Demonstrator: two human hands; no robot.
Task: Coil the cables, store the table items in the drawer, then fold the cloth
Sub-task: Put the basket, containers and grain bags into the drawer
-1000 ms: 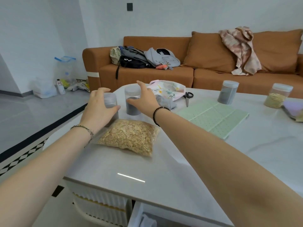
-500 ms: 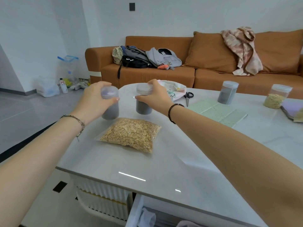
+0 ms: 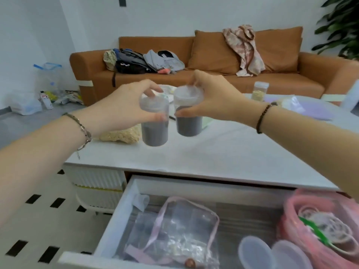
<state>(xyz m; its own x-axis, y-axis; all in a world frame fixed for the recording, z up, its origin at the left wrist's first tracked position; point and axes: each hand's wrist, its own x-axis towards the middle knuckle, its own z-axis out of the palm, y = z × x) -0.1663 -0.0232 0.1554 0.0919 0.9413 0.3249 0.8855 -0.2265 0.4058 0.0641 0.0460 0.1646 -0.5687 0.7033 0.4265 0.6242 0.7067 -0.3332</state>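
Here both hands are up over the near part of the white table (image 3: 223, 152), each holding a small clear jar of dark powder clear of the tabletop. The left hand (image 3: 124, 105) wraps its fingers and thumb round the upper part of the left jar (image 3: 154, 131), the thumb lying across the front. The right hand (image 3: 213, 101) grips the right jar (image 3: 188, 121) near its lid, fingertips over the top and thumb pressed against the side. The two jars hang upright, just beside each other, and whether they touch is hard to tell through the blur.

Behind the left jar a clear bag of oats (image 3: 124, 135) lies on the table. Farther back on the table stands a jar of pale grain (image 3: 259, 91), with a purple sheet (image 3: 310, 109) near it.

Below the table's near edge the drawer (image 3: 116, 216) stands pulled out. Inside lie a clear zip pouch with pink trim (image 3: 174, 226), two round lidded tubs (image 3: 256, 253) at the front right, and a pink plastic bag (image 3: 303, 210) holding pale loops that look like coiled cable.

Across the room an orange sofa (image 3: 213, 80) carries a dark backpack (image 3: 132, 63) and a patterned cloth (image 3: 246, 51) draped over its back cushion.
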